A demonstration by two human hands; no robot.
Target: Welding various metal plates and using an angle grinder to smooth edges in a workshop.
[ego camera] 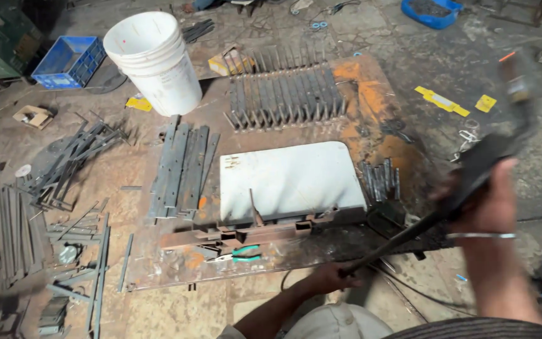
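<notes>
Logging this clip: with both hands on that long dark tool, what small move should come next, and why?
Probably lower the blurred welding holder toward the rusty steel pieces at the plate's near edge. The right hand has it raised and off the work; the left hand grips its cable, and the pieces lie lined up beside green-handled pliers.

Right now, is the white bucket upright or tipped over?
Upright: the white bucket stands on the floor, open mouth up.

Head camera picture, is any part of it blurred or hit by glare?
In the head view, the right hand and the dark long-handled tool it holds are smeared by motion blur; the white rectangular panel and the white plastic bucket stay sharp, evenly lit, without strong glare; straight edges bow slightly near the borders.
</notes>
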